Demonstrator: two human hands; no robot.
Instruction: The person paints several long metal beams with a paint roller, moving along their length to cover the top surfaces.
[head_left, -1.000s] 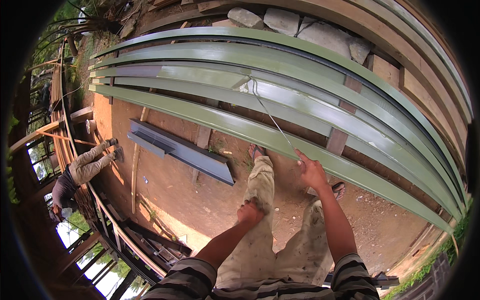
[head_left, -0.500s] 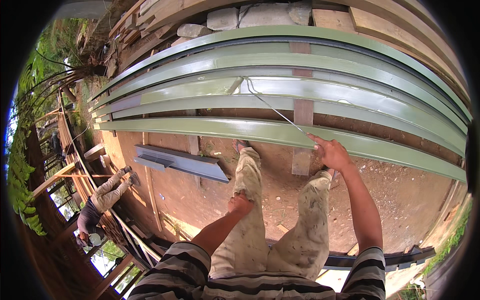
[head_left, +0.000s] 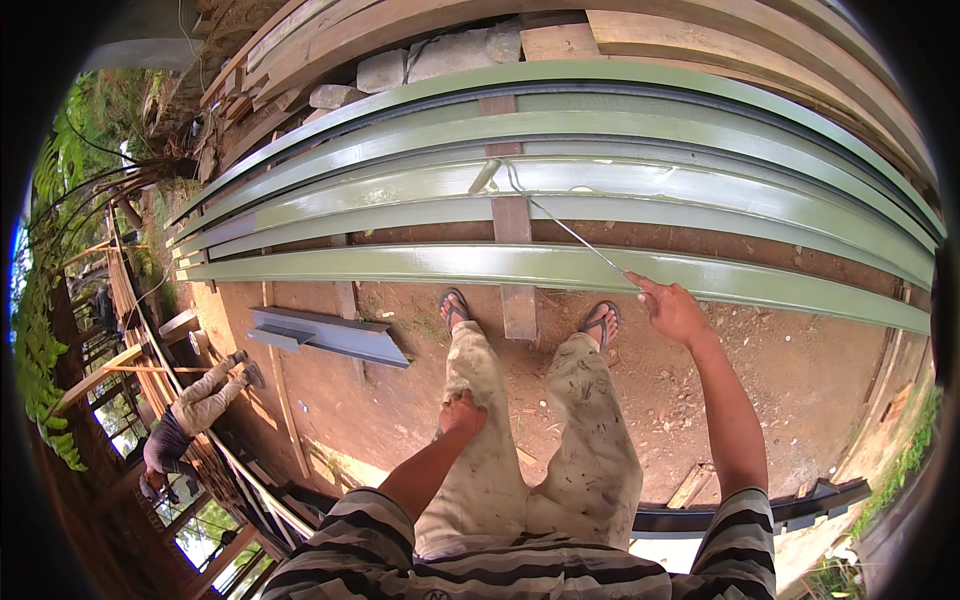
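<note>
My right hand (head_left: 672,310) is closed around the handle end of a paint roller (head_left: 578,235), its thin bent metal rod reaching away to the left. The small roller head (head_left: 484,176) rests on a long green metal beam (head_left: 400,190), which shines with wet-looking paint and has a duller grey-purple stretch toward its left end. Fingers hide most of the handle. My left hand (head_left: 462,413) is closed on the cloth of my paint-stained trouser leg (head_left: 475,375), near the knee.
More green beams (head_left: 560,128) lie parallel on wooden crosspieces (head_left: 517,310). Timber planks (head_left: 700,35) and stone blocks (head_left: 460,58) are stacked behind. Grey metal channels (head_left: 330,335) lie on the dirt to the left. Another person (head_left: 180,440) bends over farther left. My sandalled feet (head_left: 600,325) straddle a crosspiece.
I have shifted to the right along the beams, and my feet have moved. The roller head has travelled right along its beam to the crosspiece. My left hand stays on my trouser leg.
</note>
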